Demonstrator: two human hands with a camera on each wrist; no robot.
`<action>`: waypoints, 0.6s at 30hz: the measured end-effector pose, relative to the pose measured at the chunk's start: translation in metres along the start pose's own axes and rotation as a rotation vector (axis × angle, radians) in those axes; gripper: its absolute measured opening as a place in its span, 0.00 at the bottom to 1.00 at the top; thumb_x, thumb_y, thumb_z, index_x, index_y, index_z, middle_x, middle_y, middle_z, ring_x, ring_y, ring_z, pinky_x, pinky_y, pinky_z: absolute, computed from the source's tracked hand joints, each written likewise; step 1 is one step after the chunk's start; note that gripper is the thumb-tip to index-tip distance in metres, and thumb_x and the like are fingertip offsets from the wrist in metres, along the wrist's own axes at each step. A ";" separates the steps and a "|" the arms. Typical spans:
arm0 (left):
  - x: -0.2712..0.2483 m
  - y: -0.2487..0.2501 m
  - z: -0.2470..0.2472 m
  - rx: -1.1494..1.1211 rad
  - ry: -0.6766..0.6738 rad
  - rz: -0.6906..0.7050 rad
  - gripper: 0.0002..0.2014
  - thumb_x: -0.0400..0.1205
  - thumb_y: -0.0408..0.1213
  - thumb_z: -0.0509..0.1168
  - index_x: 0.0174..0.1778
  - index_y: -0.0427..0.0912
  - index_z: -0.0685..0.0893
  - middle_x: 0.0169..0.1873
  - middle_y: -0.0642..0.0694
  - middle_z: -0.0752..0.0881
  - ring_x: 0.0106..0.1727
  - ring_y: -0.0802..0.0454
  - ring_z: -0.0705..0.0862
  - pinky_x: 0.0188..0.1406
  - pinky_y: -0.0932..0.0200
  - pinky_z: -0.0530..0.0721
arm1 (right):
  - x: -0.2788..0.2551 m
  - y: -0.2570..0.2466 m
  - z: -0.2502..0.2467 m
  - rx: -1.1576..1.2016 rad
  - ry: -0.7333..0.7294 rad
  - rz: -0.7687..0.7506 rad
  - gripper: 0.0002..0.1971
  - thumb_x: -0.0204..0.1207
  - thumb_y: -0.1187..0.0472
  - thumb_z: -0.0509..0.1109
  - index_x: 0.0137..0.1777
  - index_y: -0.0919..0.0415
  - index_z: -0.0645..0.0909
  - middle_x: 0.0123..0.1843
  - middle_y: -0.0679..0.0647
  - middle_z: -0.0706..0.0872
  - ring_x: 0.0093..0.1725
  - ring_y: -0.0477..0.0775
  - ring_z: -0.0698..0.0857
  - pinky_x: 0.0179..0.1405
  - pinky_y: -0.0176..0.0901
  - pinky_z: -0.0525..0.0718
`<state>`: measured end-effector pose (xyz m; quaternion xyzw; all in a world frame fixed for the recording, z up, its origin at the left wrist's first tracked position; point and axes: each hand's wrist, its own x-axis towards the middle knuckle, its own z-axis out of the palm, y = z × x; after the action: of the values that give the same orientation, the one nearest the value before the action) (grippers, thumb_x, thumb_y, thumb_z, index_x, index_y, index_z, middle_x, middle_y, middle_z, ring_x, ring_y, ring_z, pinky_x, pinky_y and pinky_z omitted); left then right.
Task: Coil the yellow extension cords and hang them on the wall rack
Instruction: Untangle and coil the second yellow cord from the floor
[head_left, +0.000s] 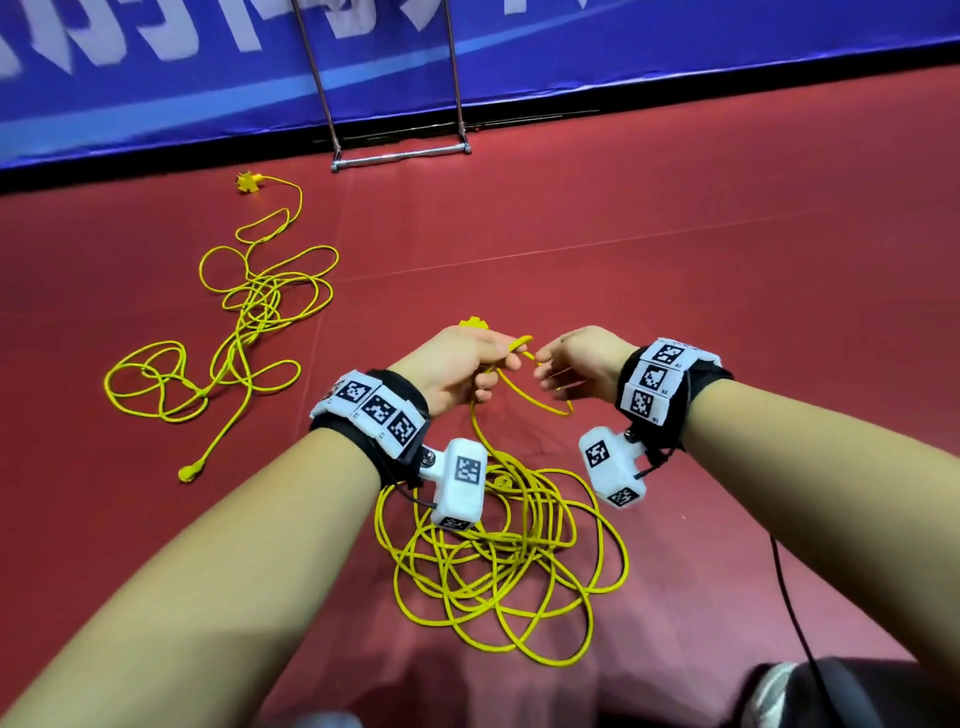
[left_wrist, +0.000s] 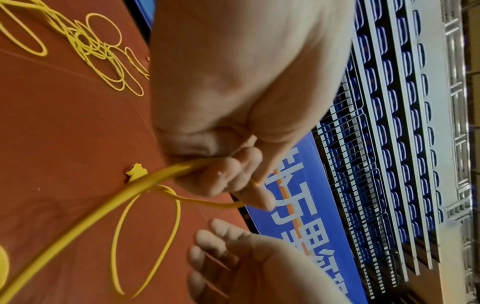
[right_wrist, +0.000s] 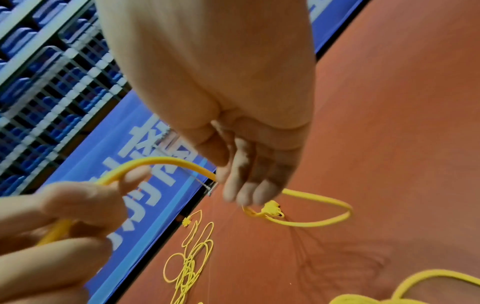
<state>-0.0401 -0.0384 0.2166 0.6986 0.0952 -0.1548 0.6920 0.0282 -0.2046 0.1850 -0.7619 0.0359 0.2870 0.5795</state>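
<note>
One yellow extension cord lies in a loose pile (head_left: 498, 561) on the red floor under my hands. My left hand (head_left: 462, 369) grips a strand of it (left_wrist: 166, 170), which arcs over to my right hand (head_left: 576, 364). There the cord (right_wrist: 166, 160) slips in behind the thumb and loosely curled fingers (right_wrist: 246, 181) and comes out as a small loop. This cord's socket end (right_wrist: 270, 209) lies on the floor just beyond the hands. A second yellow cord (head_left: 249, 322) sprawls tangled at the left. A metal-tube rack frame (head_left: 400, 156) stands against the blue barrier.
The blue banner barrier (head_left: 675, 52) runs along the far edge of the floor, with a wire grid (left_wrist: 348, 144) and blue seats behind it. A thin black cable (head_left: 795, 623) trails at the right, next to a dark shape (head_left: 810, 691) at the bottom edge.
</note>
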 end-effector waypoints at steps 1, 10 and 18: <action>-0.001 0.000 0.001 0.032 -0.040 0.019 0.11 0.88 0.27 0.56 0.52 0.37 0.84 0.36 0.48 0.84 0.19 0.59 0.67 0.22 0.65 0.65 | 0.005 0.004 -0.004 0.064 0.062 0.027 0.07 0.84 0.67 0.58 0.46 0.62 0.77 0.38 0.58 0.82 0.32 0.55 0.80 0.33 0.42 0.78; -0.006 0.002 0.012 0.221 -0.211 0.057 0.12 0.82 0.22 0.60 0.53 0.32 0.89 0.33 0.44 0.87 0.27 0.55 0.70 0.28 0.59 0.63 | 0.017 0.025 -0.027 0.066 0.026 0.162 0.21 0.82 0.42 0.65 0.60 0.60 0.76 0.53 0.58 0.76 0.35 0.58 0.83 0.33 0.45 0.82; -0.010 0.003 0.015 0.220 -0.290 0.097 0.17 0.81 0.20 0.60 0.44 0.40 0.93 0.35 0.41 0.86 0.30 0.54 0.72 0.29 0.58 0.63 | 0.004 0.032 -0.022 -0.166 -0.247 0.308 0.10 0.77 0.59 0.73 0.50 0.64 0.77 0.37 0.58 0.77 0.40 0.60 0.85 0.28 0.41 0.81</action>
<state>-0.0494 -0.0530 0.2228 0.7442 -0.0568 -0.2298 0.6246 0.0280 -0.2340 0.1589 -0.7516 0.0571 0.4652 0.4642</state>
